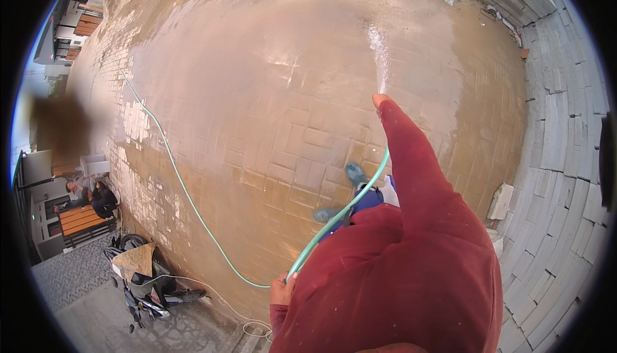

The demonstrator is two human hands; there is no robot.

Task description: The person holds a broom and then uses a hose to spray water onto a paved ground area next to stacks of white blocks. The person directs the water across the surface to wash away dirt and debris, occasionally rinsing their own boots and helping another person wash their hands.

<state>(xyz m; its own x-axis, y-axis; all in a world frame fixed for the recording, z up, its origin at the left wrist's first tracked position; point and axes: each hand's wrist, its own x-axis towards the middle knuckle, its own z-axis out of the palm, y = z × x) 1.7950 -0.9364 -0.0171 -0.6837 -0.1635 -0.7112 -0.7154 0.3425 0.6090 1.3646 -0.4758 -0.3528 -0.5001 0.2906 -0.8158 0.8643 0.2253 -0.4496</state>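
Gripping green hose (321, 235) with left hand (281, 289) and, toward one o'clock along its slanting length, right hand (380, 99), nearer the water jet (380, 57) aimed at twelve.

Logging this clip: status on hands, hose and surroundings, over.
Left hand closed on green hose. Right hand at base of water jet, grip hidden. Hose trails across wet paving; motorbike off left.

- The hose (313, 245) was pale green.
- The sleeve (418, 166) was deep red.
- The boots (355, 174) were greyish teal.
- The paving (302, 131) was brown, patterned in rectangles.
- The stacked blocks (560, 128) were pale grey.
- The water jet (380, 60) looked white.
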